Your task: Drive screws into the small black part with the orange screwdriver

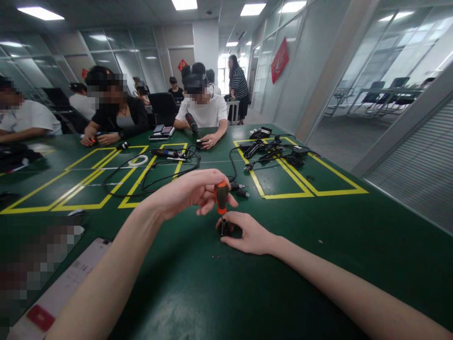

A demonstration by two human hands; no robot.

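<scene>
My left hand (198, 188) is closed on an orange and dark-handled screwdriver (222, 196), with the palm arched over the top of its handle. The screwdriver stands nearly upright, its thin shaft pointing down at a small black part (223, 229) on the green table. My right hand (249, 232) pinches that black part between thumb and fingers from the right, hiding some of it. Whether the tip sits in a screw is too small to tell. A few tiny bits (215, 257), possibly screws, lie on the table just in front of the black part.
Black cables and adapters (265, 148) lie heaped beyond my right hand. Further left are a looped black cable (141, 193), a white ring-shaped roll (138, 160) and an electric screwdriver (166, 153). A phone (67, 288) lies beside my left forearm. Co-workers (201, 104) sit across the table (283, 293).
</scene>
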